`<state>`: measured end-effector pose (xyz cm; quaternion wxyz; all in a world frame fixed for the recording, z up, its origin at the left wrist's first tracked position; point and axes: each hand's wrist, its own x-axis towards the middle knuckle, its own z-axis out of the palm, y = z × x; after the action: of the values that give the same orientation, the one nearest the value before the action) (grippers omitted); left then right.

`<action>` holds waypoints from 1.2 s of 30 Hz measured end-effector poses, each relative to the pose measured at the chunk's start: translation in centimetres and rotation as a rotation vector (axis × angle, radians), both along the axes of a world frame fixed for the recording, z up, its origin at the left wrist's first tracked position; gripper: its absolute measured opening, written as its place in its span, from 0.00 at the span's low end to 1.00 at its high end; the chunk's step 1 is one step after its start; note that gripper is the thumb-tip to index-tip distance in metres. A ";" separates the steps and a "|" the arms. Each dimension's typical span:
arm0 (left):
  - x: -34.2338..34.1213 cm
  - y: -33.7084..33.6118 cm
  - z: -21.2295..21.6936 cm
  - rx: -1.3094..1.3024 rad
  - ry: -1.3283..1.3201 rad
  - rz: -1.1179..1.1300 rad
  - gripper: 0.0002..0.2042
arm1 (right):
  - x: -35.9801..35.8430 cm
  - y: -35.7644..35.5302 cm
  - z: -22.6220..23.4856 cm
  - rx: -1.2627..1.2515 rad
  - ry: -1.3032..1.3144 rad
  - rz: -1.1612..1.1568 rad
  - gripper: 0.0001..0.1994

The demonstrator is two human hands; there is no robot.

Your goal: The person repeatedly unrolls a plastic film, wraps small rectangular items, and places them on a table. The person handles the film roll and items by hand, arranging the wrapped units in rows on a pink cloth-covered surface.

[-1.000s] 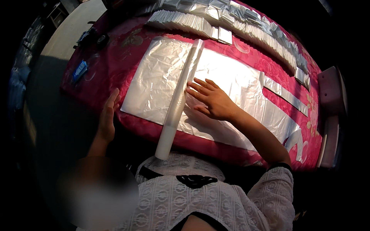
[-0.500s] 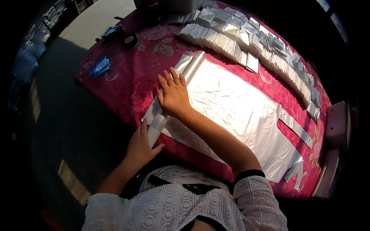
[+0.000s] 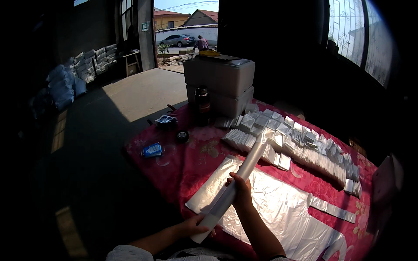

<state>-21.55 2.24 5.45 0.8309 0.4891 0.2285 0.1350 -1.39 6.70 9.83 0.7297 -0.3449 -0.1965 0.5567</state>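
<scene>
Two pale boxes [image 3: 224, 78] stood stacked ahead of me, a dark jar [image 3: 202, 104] before them, a blue packet [image 3: 152, 150] nearer me; outside, a grey car [image 3: 177, 41] stood.

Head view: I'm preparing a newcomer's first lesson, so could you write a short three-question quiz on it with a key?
1. Which hand holds the pale tube closer to the person's body?
2. True or false: the blue packet lies to the left of the tube.
3. The tablecloth is mainly: A) green, B) deep pink, C) yellow.

Key:
1. The left hand.
2. True.
3. B.
</scene>
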 end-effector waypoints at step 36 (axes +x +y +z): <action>7.2 -0.1 -2.3 0.373 0.303 -0.117 0.24 | 8.2 -4.8 -3.4 -0.020 -0.170 -0.265 0.29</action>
<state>-14.38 2.14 3.18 0.6889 0.6611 0.2928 0.0520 6.78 1.94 6.39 0.7740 -0.4209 -0.2049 0.4264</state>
